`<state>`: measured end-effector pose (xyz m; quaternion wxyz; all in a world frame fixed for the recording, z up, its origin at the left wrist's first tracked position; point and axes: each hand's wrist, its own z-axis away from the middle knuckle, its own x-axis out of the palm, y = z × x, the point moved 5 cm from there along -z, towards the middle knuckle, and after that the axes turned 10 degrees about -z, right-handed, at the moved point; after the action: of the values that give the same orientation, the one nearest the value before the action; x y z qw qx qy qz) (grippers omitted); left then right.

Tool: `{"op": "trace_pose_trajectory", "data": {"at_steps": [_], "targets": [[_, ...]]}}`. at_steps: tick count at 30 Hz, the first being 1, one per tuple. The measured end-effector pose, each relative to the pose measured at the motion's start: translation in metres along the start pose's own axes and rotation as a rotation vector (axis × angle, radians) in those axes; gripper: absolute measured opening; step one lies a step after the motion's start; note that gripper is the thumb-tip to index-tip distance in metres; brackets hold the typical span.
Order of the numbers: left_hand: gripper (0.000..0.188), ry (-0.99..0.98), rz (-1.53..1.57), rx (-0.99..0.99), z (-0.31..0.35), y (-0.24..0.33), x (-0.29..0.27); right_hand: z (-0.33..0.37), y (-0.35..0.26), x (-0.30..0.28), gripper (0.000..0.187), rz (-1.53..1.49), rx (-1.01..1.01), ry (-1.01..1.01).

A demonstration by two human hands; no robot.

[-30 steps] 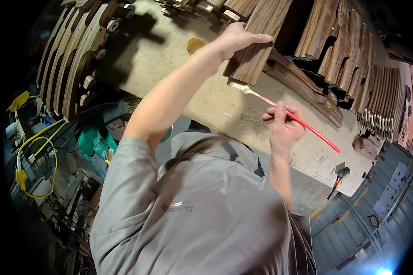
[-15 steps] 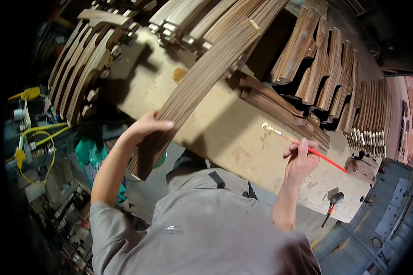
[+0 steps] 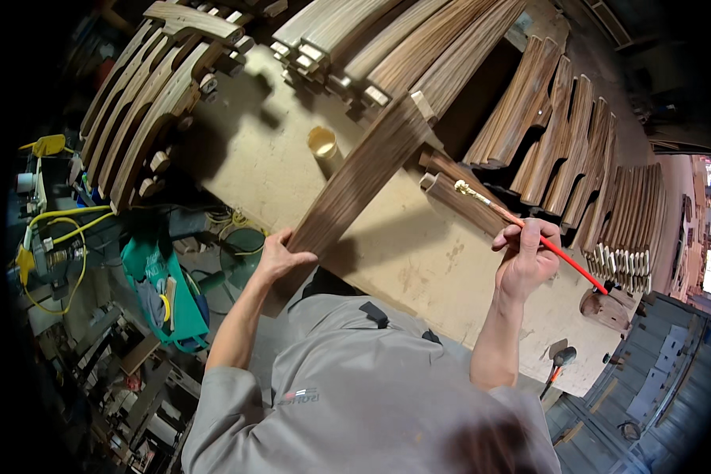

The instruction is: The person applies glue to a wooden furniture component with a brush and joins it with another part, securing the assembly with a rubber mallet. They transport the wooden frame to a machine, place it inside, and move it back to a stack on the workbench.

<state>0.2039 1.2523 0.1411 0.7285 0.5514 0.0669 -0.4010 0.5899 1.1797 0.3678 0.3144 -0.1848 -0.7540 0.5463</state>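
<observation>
My left hand [image 3: 286,257] is closed around the near end of a long, dark-grained wooden board [image 3: 363,182]. The board slants away to the upper right over the workbench, and its pale end face shows at the far end. In my right hand [image 3: 528,249] is a slim paintbrush [image 3: 558,253] with a red handle, gripped between thumb and fingers. Its bristles, coated with something cream-coloured and wet, point left toward the board but stay apart from it. A small cup [image 3: 322,144] holding a pale yellowish substance stands on the bench, just left of the board.
The pale workbench [image 3: 403,261] carries stacked wooden slats [image 3: 442,47] at the back and shaped wooden pieces [image 3: 565,126] on the right. Curved wooden parts [image 3: 146,103] stand at the left. A black-headed mallet [image 3: 563,357] lies near the right corner. A green bag [image 3: 162,292] hangs lower left.
The board's far end has come down and nearer, and the cup beside it shows more fully. My left hand has shifted right and lower. My right hand, still with the brush, has moved slightly.
</observation>
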Motion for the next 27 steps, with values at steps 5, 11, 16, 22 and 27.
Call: {"op": "trace_pose_trajectory", "data": {"at_steps": [5, 11, 16, 22, 27], "targets": [[0.055, -0.023, 0.153, 0.001, -0.036, 0.025, 0.006, -0.042, -0.009, 0.022, 0.013, 0.065, -0.102, 0.016], [0.088, 0.187, -0.096, 0.160, -0.066, 0.100, 0.001, -0.111, 0.030, 0.059, 0.011, 0.139, -0.104, -0.125], [0.105, 0.477, -0.363, 0.375, -0.085, 0.157, 0.016, -0.146, 0.076, 0.084, 0.012, 0.190, -0.046, -0.227], [0.102, 0.523, -0.389, 0.327, -0.088, 0.154, 0.024, -0.154, 0.097, 0.093, 0.008, 0.283, -0.079, -0.238], [0.102, 0.553, -0.417, 0.347, -0.084, 0.159, 0.019, -0.147, 0.093, 0.076, 0.007, 0.349, -0.075, -0.193]]}}
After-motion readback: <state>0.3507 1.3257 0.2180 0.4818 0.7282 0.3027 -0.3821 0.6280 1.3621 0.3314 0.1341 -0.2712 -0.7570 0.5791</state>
